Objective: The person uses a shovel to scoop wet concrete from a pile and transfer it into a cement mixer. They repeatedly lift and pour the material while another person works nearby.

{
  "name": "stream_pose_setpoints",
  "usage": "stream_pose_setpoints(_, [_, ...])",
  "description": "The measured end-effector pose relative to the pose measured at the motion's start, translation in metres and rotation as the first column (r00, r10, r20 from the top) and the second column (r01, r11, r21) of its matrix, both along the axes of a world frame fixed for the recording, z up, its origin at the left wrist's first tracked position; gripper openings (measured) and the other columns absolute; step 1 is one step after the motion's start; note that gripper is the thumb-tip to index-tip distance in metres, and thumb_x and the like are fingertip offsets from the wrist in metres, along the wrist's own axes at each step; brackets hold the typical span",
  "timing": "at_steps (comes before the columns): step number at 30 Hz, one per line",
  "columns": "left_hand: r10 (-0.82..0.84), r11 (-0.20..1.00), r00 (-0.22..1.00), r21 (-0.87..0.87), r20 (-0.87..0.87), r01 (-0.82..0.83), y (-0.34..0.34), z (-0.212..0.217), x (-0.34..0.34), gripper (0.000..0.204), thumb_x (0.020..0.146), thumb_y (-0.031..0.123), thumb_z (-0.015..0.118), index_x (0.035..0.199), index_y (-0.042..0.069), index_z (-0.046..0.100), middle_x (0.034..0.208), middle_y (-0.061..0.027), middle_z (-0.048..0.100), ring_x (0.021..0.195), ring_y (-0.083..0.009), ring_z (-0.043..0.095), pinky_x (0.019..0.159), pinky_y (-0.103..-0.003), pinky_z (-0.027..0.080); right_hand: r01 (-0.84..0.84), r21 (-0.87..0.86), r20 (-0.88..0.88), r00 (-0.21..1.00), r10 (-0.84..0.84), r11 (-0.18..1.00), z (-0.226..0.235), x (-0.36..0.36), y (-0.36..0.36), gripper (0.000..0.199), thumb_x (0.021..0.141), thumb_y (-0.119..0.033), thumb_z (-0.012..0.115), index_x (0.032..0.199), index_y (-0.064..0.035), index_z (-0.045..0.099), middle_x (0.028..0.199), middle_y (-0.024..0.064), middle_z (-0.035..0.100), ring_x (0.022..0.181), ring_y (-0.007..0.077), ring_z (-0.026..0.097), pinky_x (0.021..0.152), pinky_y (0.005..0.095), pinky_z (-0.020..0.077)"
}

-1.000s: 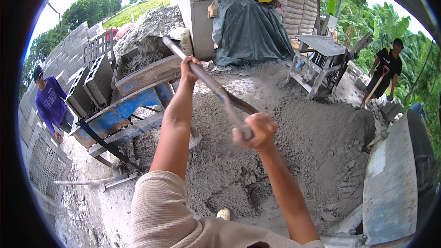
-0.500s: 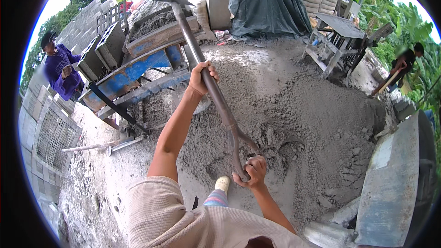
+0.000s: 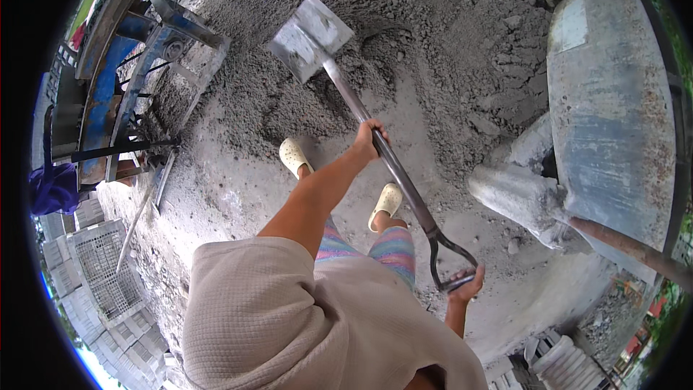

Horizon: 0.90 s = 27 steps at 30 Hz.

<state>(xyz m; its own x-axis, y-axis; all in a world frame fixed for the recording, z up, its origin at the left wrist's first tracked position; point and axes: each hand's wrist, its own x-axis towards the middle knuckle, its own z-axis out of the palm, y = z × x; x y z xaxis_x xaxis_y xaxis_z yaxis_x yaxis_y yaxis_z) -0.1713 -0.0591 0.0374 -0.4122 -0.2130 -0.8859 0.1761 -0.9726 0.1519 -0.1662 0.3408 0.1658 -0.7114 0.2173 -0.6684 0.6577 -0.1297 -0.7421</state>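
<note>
Across the middle of the view I hold a square-bladed shovel (image 3: 406, 185) with a dark shaft and a D-shaped handle. My left hand (image 3: 369, 139) is wrapped round the shaft, partway down toward the blade. At the other end, my right hand (image 3: 467, 283) is closed on the grip of the handle. The flat metal blade (image 3: 312, 37) is over the grey mortar-like mix (image 3: 253, 43), with only smears of grey on it. Whether the blade touches the mix, I cannot tell.
A blue and rusty block-making machine (image 3: 115, 94) stands at the left, with a person's purple sleeve (image 3: 54, 189) beside it. A large sheet-metal wheelbarrow tray (image 3: 610, 123) is at the right, near grey lumpy sacks (image 3: 516, 191). A plastic crate (image 3: 108, 271) lies lower left.
The shovel blade has come down from above the machine's hopper to the mix on the ground. My view has tilted down; both hands still grip the shovel.
</note>
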Motion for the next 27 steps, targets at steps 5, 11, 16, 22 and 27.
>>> stream_pose_setpoints(5, [-0.184,0.862,0.964,0.502,0.189,0.066,0.243,-0.085,0.027,0.016,0.069,0.014,0.055,0.058,0.011,0.044,0.053,-0.0019,0.046,0.045,-0.0173,0.047,0.046,-0.033,0.043,0.072,0.481,0.139,0.978,-0.157,0.874,0.096,0.031,0.125,0.044,0.078,-0.051,0.052,0.061,-0.0117,0.04,0.043,0.0008,0.036,0.032,0.0146,0.036,0.03,0.0276,0.0339])
stream_pose_setpoints(11, [-0.137,0.729,0.966,0.682,0.217,-0.049,0.281,-0.161,0.045,0.013,0.068,0.014,0.056,0.06,0.011,0.046,0.052,-0.0012,0.046,0.045,-0.0181,0.046,0.047,-0.034,0.042,-0.068,0.649,0.224,0.969,-0.104,0.758,0.074,0.001,0.095,0.035,0.082,-0.043,0.048,0.066,-0.0127,0.045,0.047,0.0025,0.042,0.036,0.0159,0.042,0.034,0.0288,0.0369])
stream_pose_setpoints(16, [0.026,0.855,0.971,0.498,0.238,-0.145,0.122,-0.255,0.05,0.014,0.068,0.012,0.056,0.061,0.01,0.044,0.054,-0.0021,0.045,0.046,-0.0189,0.046,0.048,-0.033,0.043,-0.014,0.536,0.312,0.932,-0.184,0.844,-0.081,-0.029,-0.005,0.038,0.079,-0.047,0.052,0.061,-0.0151,0.04,0.043,-0.001,0.037,0.032,0.013,0.036,0.031,0.027,0.0334])
stream_pose_setpoints(22, [-0.07,0.904,0.958,0.425,0.279,-0.057,0.048,-0.332,0.074,0.014,0.069,0.012,0.055,0.06,0.011,0.044,0.054,-0.0024,0.045,0.046,-0.0176,0.047,0.048,-0.033,0.043,0.015,0.591,0.333,0.906,-0.262,0.806,-0.204,-0.005,-0.041,0.037,0.077,-0.047,0.053,0.062,-0.0166,0.038,0.046,-0.0022,0.035,0.037,0.0115,0.035,0.037,0.0249,0.0317])
stream_pose_setpoints(27, [-0.04,0.936,0.936,0.341,0.349,-0.087,0.073,-0.352,0.084,0.014,0.068,0.013,0.055,0.06,0.01,0.044,0.054,-0.0037,0.044,0.048,-0.0187,0.047,0.047,-0.032,0.042,0.019,0.55,0.316,0.921,-0.229,0.835,-0.236,0.009,-0.006,0.032,0.076,-0.043,0.053,0.063,-0.0161,0.041,0.051,-0.0031,0.035,0.04,0.0109,0.035,0.038,0.0253,0.0296])
